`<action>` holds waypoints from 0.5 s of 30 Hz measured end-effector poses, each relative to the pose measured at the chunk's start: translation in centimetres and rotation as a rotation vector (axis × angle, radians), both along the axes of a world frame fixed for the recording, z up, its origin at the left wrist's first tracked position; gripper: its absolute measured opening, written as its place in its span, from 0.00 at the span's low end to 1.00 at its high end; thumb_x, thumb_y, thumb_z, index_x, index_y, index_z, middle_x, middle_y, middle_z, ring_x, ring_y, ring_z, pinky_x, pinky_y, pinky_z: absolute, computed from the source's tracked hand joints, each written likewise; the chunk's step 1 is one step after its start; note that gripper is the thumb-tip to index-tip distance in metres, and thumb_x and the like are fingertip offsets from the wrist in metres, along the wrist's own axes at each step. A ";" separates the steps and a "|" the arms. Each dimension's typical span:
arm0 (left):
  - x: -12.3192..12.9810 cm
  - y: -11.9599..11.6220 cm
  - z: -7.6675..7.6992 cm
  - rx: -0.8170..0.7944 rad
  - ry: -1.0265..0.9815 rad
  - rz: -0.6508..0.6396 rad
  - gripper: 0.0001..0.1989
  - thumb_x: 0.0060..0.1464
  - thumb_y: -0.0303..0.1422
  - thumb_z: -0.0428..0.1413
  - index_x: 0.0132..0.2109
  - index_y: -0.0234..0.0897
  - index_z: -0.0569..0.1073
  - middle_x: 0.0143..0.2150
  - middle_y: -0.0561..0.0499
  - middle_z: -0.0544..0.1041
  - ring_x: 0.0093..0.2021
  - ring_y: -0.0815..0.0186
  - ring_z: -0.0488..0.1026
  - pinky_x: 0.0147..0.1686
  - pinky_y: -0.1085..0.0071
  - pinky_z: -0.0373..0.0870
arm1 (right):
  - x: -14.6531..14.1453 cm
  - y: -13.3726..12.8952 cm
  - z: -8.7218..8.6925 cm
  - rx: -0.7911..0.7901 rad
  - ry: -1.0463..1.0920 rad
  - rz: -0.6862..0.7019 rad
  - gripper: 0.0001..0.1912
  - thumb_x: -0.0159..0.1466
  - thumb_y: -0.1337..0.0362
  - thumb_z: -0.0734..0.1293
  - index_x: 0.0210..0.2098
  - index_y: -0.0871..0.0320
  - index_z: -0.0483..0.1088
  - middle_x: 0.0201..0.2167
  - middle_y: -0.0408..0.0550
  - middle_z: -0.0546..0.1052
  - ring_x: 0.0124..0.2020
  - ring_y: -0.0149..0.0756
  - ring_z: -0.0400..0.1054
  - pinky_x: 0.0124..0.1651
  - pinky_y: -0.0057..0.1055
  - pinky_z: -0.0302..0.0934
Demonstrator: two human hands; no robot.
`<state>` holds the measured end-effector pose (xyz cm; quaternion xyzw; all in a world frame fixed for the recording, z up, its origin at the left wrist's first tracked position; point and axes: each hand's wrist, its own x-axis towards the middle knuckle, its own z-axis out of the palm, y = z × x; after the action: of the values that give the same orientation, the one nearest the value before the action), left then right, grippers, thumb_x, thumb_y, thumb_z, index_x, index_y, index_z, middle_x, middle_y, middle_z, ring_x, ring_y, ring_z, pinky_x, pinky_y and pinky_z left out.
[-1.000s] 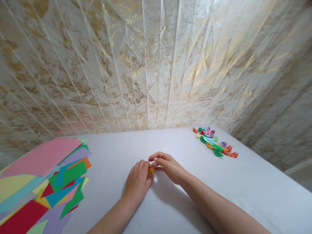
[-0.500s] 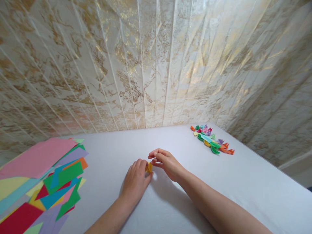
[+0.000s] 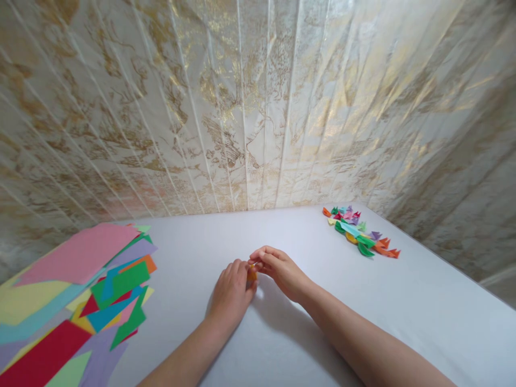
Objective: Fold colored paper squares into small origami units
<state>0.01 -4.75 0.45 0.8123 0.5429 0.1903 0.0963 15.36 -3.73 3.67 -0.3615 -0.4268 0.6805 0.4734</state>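
Note:
A small piece of folded yellow paper [image 3: 252, 274] is mostly hidden between my two hands, low over the middle of the table. My left hand [image 3: 231, 290] is curled around its left side, with the thumb in front and the fingers behind. From the right, my right hand [image 3: 282, 273] reaches in with thumb and fingertips pinched together at the paper's upper edge. The exact fold under the fingertips cannot be made out.
Loose coloured paper sheets and scraps [image 3: 124, 278] lie overlapping on the left of the white table [image 3: 201, 236], with a large pink sheet [image 3: 92, 250] on top. Several small folded paper pieces [image 3: 357, 231] are grouped at the back right. A gold-patterned curtain [image 3: 242, 107] hangs behind.
The fingers of my right hand have come in closer and pinched at the yellow paper, which now shows less. The whole view has shifted slightly, moving the table's contents rightward.

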 end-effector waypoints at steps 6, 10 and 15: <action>0.2 -0.3 0.3 -0.002 0.021 0.029 0.09 0.54 0.33 0.58 0.42 0.39 0.67 0.41 0.49 0.71 0.44 0.59 0.69 0.44 0.62 0.66 | 0.2 0.1 -0.1 -0.012 -0.032 -0.003 0.14 0.57 0.52 0.70 0.33 0.58 0.74 0.34 0.46 0.76 0.34 0.32 0.68 0.48 0.35 0.59; 0.3 0.0 0.3 0.001 0.033 0.044 0.08 0.55 0.30 0.57 0.42 0.39 0.68 0.42 0.49 0.72 0.44 0.59 0.69 0.45 0.62 0.66 | -0.1 0.0 -0.1 0.003 -0.030 0.010 0.14 0.57 0.53 0.70 0.33 0.58 0.75 0.33 0.46 0.76 0.34 0.32 0.67 0.48 0.35 0.59; 0.3 0.2 0.4 0.000 0.046 0.053 0.04 0.58 0.27 0.52 0.41 0.39 0.68 0.41 0.49 0.72 0.44 0.60 0.70 0.44 0.63 0.66 | 0.1 0.1 -0.1 -0.002 -0.037 0.011 0.15 0.56 0.52 0.71 0.32 0.58 0.75 0.34 0.47 0.76 0.34 0.32 0.67 0.48 0.35 0.59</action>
<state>0.30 -4.52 0.81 0.8018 0.5663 0.1738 0.0788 15.50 -3.61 3.54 -0.3720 -0.4367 0.6769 0.4613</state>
